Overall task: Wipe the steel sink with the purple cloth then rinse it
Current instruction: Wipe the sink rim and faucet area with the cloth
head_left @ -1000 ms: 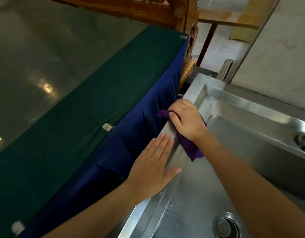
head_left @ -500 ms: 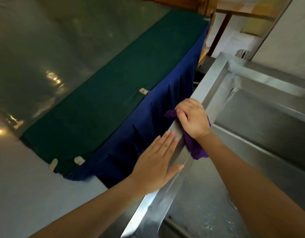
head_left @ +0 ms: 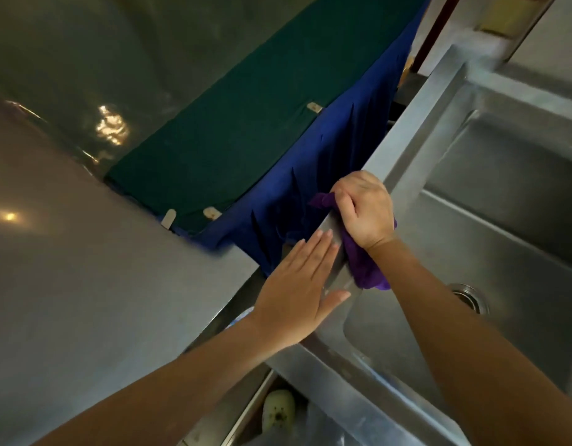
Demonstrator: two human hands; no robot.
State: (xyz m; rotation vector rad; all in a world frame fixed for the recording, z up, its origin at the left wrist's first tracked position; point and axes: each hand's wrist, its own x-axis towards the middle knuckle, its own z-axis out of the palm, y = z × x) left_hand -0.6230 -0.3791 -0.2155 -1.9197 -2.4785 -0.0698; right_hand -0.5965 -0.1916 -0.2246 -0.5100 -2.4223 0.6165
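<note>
The steel sink (head_left: 416, 123) fills the right side, its left rim running diagonally up to the far corner. My right hand (head_left: 363, 210) is closed on the purple cloth (head_left: 365, 268) and presses it against the left rim; the cloth's tail hangs into the basin, and a corner pokes out past my fingers on the outer side. My left hand (head_left: 297, 291) lies flat with fingers together on the same rim, just nearer to me than the cloth. The drain (head_left: 469, 297) shows in the basin floor, partly hidden by my right forearm.
A table with a green top (head_left: 230, 133) and blue skirt (head_left: 310, 175) stands close along the sink's left side. Grey floor (head_left: 85, 284) lies at the left. Under the sink's near edge sits a pale object (head_left: 278, 410). A wall rises at the top right.
My right hand has slid the cloth along the left rim towards me. The view has tilted down and back, bringing the sink's near corner and the drain into sight.
</note>
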